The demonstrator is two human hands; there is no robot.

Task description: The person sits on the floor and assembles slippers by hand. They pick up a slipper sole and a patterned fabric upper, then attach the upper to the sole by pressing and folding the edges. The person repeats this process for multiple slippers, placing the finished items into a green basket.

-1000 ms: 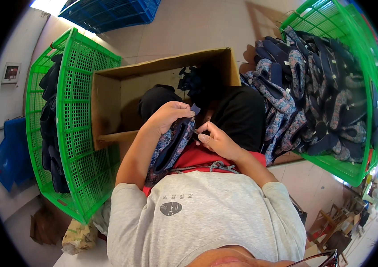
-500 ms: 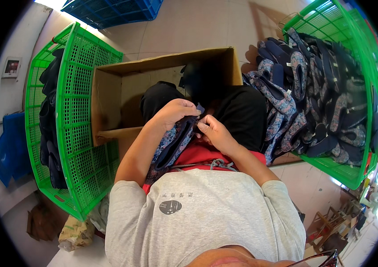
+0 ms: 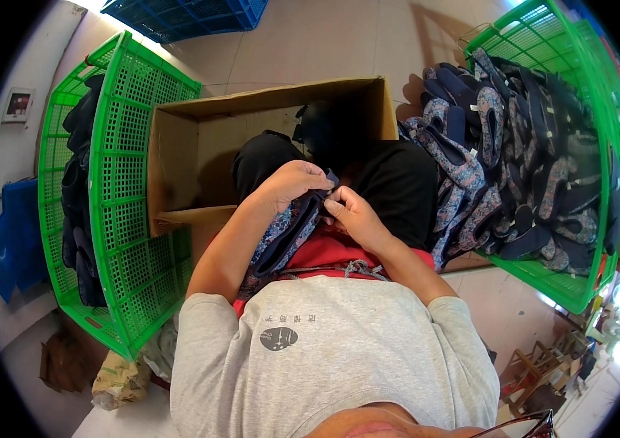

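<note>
A patterned blue shoe [image 3: 284, 233] was gripped by the left hand [image 3: 291, 186]; its upper edge was pinched by the right hand [image 3: 353, 217] fingers [image 3: 333, 208], above a cardboard box [image 3: 178, 160].

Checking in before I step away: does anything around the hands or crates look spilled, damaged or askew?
Nothing stands out. Both hands, left and right, work on a patterned shoe over the lap. The cardboard box sits open, and shoes stay piled inside the green crate.
</note>
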